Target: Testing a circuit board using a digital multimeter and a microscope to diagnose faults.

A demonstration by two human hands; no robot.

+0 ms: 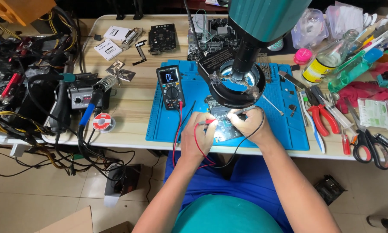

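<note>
**Inspector:** Workbench first. What do you have?

**Operator:** Pale wooden table (129, 103) with a blue work mat (284, 125) on it, tiled floor below. I see a small circuit board (222, 125) lying on the mat near its front edge, brightly lit, directly beneath the ring light (237, 86) of a teal microscope (263, 17).

**Inspector:** Hands?

**Operator:** Both over the board. I read the left hand (198, 138) as pinching a red test probe (208, 122), fingers curled tight around it, tip toward the board. The right hand (250, 125) pinches a black test probe (241, 112) in the same way, fingers pressed together. I cannot tell exactly where either tip lands; the glare hides it.

**Inspector:** Leads?

**Operator:** Red and black leads loop off the front edge of the table and run back up to a black multimeter (171, 86), which lies on the left part of the mat, its display lit.

**Inspector:** Surroundings?

**Operator:** Left of the mat: a solder spool (102, 122), a soldering iron (90, 105) in its coil stand, and a soldering station (79, 98) amid tangled cables. Right of the mat: red-handled pliers (325, 116), black scissors (370, 146), a glass bottle (325, 60) lying tilted. Behind the mat: larger circuit boards (161, 38).
</note>
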